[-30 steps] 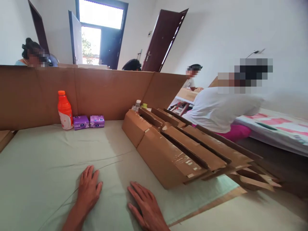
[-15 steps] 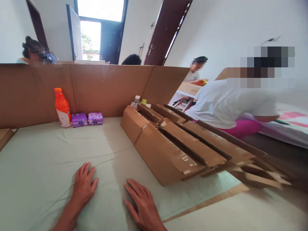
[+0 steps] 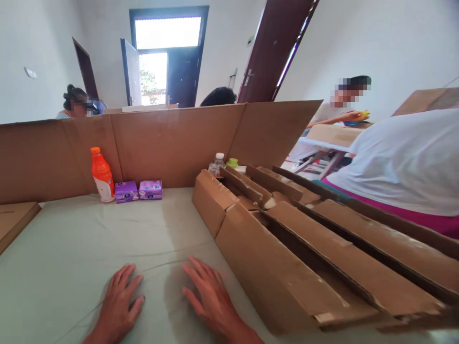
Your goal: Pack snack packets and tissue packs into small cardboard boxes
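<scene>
My left hand (image 3: 120,302) lies flat on the pale green cloth (image 3: 154,229), fingers stretched out and holding nothing. To its right, my right hand (image 3: 210,298) is open over the same cloth, fingers apart, close to the brown cardboard rack (image 3: 272,267) with its long slots. Beyond the hands, against the cardboard wall, an orange bottle (image 3: 102,176) stands upright. Two purple tissue packs (image 3: 126,192) sit side by side next to the bottle.
A tall cardboard partition (image 3: 172,143) runs along the back. Behind the rack's far end stand a clear bottle (image 3: 217,165) and a green-lidded container (image 3: 233,163). Flat cardboard (image 3: 16,220) lies at the left edge. A person in a white shirt (image 3: 412,162) is at the right.
The camera view has shifted, so the scene sits lower and the rack looks larger. My right hand appears nearer the rack's side. Both hands remain open and hold nothing.
</scene>
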Demonstrator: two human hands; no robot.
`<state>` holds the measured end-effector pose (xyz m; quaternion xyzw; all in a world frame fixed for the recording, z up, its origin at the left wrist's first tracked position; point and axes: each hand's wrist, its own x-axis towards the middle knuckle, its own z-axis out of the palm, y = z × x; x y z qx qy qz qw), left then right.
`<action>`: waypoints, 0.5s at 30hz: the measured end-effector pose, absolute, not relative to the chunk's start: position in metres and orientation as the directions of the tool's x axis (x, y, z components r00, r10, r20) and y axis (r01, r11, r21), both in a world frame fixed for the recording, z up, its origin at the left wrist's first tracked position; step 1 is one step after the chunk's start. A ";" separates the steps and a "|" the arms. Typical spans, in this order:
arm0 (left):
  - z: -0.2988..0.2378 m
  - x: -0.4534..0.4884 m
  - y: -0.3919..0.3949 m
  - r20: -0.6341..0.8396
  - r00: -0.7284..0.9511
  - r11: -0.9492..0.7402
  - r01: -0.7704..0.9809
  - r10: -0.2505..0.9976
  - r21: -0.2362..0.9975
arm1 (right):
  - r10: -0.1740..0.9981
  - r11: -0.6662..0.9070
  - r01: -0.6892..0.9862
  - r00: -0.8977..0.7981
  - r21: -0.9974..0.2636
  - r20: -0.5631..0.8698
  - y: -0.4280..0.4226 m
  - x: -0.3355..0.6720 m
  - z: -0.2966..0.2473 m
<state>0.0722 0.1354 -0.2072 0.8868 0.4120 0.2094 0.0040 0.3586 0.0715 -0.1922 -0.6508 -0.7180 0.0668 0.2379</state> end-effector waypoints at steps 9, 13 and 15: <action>-0.125 0.135 0.209 0.284 0.471 -0.514 0.853 0.835 0.096 | 0.970 0.209 0.878 -0.131 -0.431 0.203 0.136 0.338 -0.194; -0.106 0.221 0.294 0.325 0.491 -0.528 0.849 0.808 0.031 | 0.971 0.208 0.870 -0.127 -0.447 0.204 0.133 0.339 -0.206; -0.105 0.259 0.334 0.329 0.520 -0.547 0.837 0.788 -0.011 | 0.971 0.212 0.867 -0.137 -0.450 0.195 0.135 0.341 -0.211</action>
